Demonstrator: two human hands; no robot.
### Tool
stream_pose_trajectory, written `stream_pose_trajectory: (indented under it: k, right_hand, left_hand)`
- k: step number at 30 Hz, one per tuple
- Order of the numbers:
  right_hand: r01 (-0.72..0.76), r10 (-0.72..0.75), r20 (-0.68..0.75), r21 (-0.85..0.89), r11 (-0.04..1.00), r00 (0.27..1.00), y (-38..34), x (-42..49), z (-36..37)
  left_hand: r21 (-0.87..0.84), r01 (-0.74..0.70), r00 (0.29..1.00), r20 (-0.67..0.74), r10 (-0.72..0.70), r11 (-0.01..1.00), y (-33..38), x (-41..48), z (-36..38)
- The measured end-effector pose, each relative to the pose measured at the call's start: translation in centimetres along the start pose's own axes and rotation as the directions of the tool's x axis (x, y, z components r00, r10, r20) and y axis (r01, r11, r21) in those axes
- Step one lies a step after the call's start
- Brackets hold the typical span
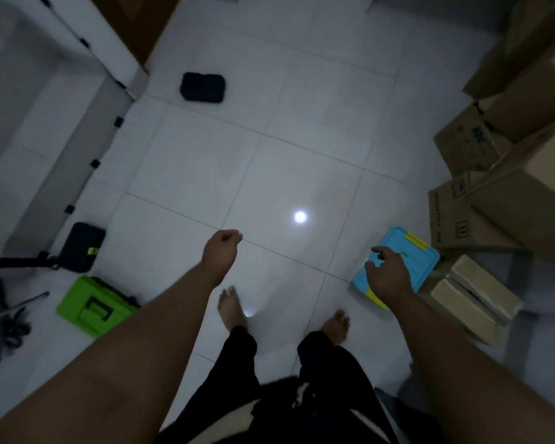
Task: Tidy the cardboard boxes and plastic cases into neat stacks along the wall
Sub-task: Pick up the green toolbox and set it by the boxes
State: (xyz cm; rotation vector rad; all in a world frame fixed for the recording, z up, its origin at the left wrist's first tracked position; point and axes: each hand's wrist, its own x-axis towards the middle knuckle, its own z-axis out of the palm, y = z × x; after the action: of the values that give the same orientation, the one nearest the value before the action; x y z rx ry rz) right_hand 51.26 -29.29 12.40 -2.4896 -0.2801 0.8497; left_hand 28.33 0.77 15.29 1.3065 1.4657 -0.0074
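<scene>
A blue plastic case with yellow latches lies on the floor at the right, beside stacked cardboard boxes. My right hand hovers over the blue case with fingers spread, holding nothing. My left hand hangs over bare floor tiles with fingers curled shut and nothing in it. A green plastic case lies at the lower left. One black case sits just behind the green one, and another black case lies farther off near a white door frame.
A small flat carton lies right of the blue case. A white frame with black clips runs along the left. Dark cables and a rod clutter the far left. My bare feet stand on white tiles.
</scene>
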Motion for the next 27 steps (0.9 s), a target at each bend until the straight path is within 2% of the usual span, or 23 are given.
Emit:
stream_pose_trajectory:
  k: [7, 11, 14, 18, 22, 27]
  right_hand:
    - [0.279, -0.263, 0.107, -0.190, 0.941, 0.959, -6.9, -1.3, -1.8]
    - [0.474, -0.417, 0.242, -0.275, 0.836, 0.876, -12.8, -2.4, -0.8]
    - [0.557, -0.483, 0.292, -0.284, 0.780, 0.825, -18.1, -3.3, 1.1]
    - [0.648, -0.567, 0.323, -0.270, 0.712, 0.758, -25.2, -5.6, 6.0]
    - [0.679, -0.589, 0.359, -0.216, 0.702, 0.724, -31.4, -9.8, 12.9]
    - [0.744, -0.644, 0.417, -0.135, 0.654, 0.641, -38.4, -16.5, 22.2]
  left_hand:
    - [-0.211, -0.027, 0.987, -0.159, -0.007, 0.977, -1.2, -5.6, -10.8]
    - [-0.360, -0.013, 0.961, -0.261, -0.088, 0.933, -4.3, -8.9, -15.3]
    - [-0.439, -0.013, 0.937, -0.320, -0.142, 0.899, -7.1, -10.4, -19.2]
    - [-0.504, -0.037, 0.904, -0.385, -0.186, 0.863, -11.1, -11.3, -25.5]
    - [-0.531, -0.047, 0.873, -0.433, -0.224, 0.846, -15.9, -12.1, -32.7]
    - [-0.578, -0.005, 0.864, -0.414, -0.288, 0.816, -22.6, -13.6, -40.9]
